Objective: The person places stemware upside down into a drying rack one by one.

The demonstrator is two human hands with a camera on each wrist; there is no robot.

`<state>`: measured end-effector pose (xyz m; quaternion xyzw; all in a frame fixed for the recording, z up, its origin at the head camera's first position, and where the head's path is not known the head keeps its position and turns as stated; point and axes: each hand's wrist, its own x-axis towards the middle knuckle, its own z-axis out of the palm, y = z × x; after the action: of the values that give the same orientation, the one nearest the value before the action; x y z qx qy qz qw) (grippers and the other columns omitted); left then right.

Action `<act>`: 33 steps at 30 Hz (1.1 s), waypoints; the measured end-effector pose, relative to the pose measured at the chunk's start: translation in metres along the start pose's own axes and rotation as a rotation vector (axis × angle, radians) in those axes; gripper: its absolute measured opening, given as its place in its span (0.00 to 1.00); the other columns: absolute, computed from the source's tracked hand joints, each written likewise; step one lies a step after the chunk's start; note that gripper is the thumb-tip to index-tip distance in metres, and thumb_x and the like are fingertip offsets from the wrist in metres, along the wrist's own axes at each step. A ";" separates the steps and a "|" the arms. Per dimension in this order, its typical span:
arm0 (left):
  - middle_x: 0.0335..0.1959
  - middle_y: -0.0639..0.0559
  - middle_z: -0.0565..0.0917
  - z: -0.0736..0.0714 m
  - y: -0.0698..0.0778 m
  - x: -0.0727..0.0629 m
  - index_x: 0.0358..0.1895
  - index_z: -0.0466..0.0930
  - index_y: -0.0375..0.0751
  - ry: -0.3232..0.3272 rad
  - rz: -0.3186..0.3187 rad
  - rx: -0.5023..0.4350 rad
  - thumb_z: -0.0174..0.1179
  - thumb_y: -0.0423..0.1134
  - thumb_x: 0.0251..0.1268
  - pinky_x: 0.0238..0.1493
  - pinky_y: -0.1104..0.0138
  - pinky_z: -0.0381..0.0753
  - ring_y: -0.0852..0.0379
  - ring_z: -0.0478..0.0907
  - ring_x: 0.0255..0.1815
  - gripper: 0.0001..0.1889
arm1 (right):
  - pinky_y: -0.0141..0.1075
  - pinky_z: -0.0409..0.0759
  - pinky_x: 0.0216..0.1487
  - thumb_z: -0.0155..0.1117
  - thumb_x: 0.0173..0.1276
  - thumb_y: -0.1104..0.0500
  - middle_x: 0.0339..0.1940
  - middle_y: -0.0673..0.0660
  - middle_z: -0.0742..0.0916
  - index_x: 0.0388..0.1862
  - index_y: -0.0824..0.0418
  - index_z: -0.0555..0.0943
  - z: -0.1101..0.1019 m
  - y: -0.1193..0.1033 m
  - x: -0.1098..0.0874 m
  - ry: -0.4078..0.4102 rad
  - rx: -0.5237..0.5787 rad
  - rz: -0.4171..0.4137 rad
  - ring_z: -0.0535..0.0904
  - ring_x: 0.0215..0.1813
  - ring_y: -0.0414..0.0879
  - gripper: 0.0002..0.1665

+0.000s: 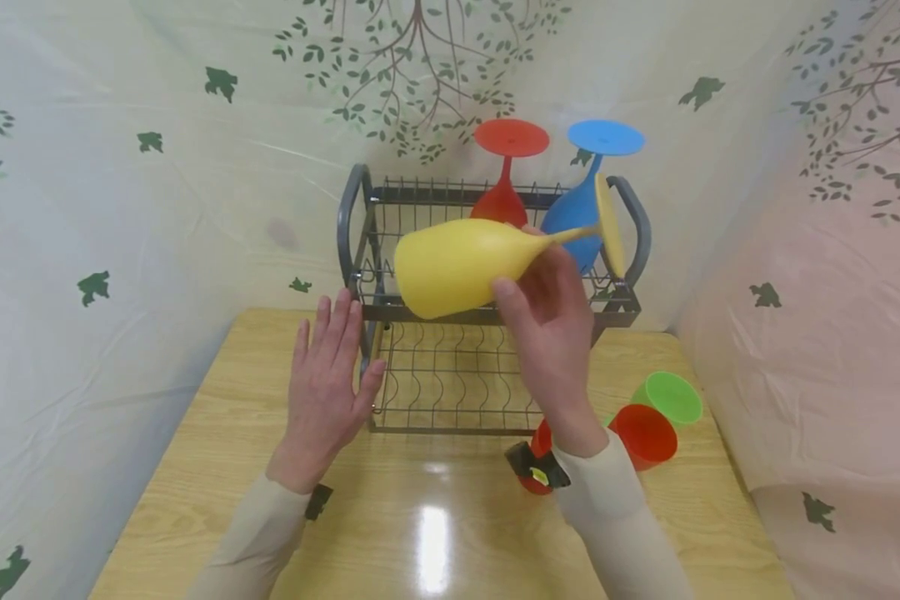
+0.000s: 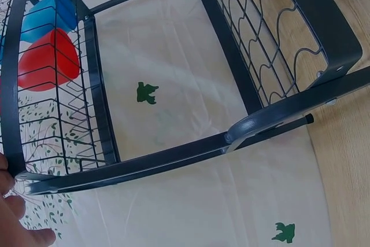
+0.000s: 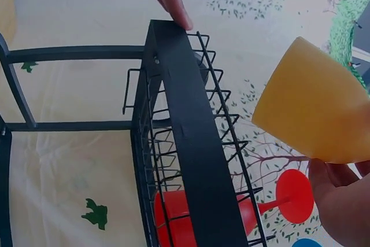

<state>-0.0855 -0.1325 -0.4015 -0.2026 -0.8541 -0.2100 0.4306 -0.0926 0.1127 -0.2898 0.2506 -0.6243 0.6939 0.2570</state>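
Note:
My right hand [image 1: 551,342] grips a yellow goblet [image 1: 457,267] near where bowl meets stem. The goblet lies on its side above the front of a two-tier dark dish rack [image 1: 427,314], its mouth to the left and its foot to the right. With fingers straight, my left hand [image 1: 322,383] rests at the rack's left front corner; in the right wrist view its fingertips meet the end of the upper frame. On the upper tier, a red goblet [image 1: 501,200] and a blue goblet [image 1: 570,208] stand upside down, feet in the air. The yellow goblet partly covers the red one.
On the wooden table [image 1: 187,467], right of the rack, are a red cup [image 1: 645,437] and a green cup [image 1: 669,397]. Another red item [image 1: 536,485] shows partly behind my right wrist. Patterned cloth [image 1: 157,233] hangs behind and at both sides. The rack's lower tier [image 1: 450,371] has wavy wires.

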 end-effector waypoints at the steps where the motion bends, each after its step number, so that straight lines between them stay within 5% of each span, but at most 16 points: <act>1: 0.84 0.45 0.54 0.000 0.000 0.000 0.79 0.59 0.30 -0.001 0.001 0.001 0.31 0.61 0.85 0.82 0.43 0.46 0.45 0.47 0.85 0.39 | 0.44 0.78 0.69 0.70 0.73 0.48 0.66 0.60 0.80 0.72 0.63 0.72 0.001 0.000 0.002 -0.001 0.002 -0.013 0.77 0.68 0.57 0.35; 21: 0.83 0.44 0.56 0.001 0.000 0.001 0.79 0.59 0.31 -0.004 -0.003 0.003 0.31 0.60 0.85 0.81 0.43 0.49 0.42 0.50 0.84 0.38 | 0.49 0.80 0.66 0.68 0.74 0.53 0.61 0.60 0.83 0.70 0.64 0.73 0.013 0.007 0.041 -0.072 0.001 -0.140 0.81 0.62 0.59 0.31; 33: 0.83 0.44 0.56 0.000 -0.001 0.000 0.79 0.59 0.31 -0.007 -0.007 0.010 0.32 0.59 0.85 0.81 0.44 0.49 0.44 0.48 0.84 0.38 | 0.47 0.78 0.69 0.65 0.73 0.67 0.62 0.61 0.82 0.70 0.69 0.72 0.021 0.012 0.057 -0.102 -0.042 -0.134 0.81 0.63 0.54 0.28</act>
<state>-0.0854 -0.1333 -0.4019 -0.1980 -0.8574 -0.2065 0.4279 -0.1421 0.0928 -0.2582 0.3214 -0.6327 0.6484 0.2757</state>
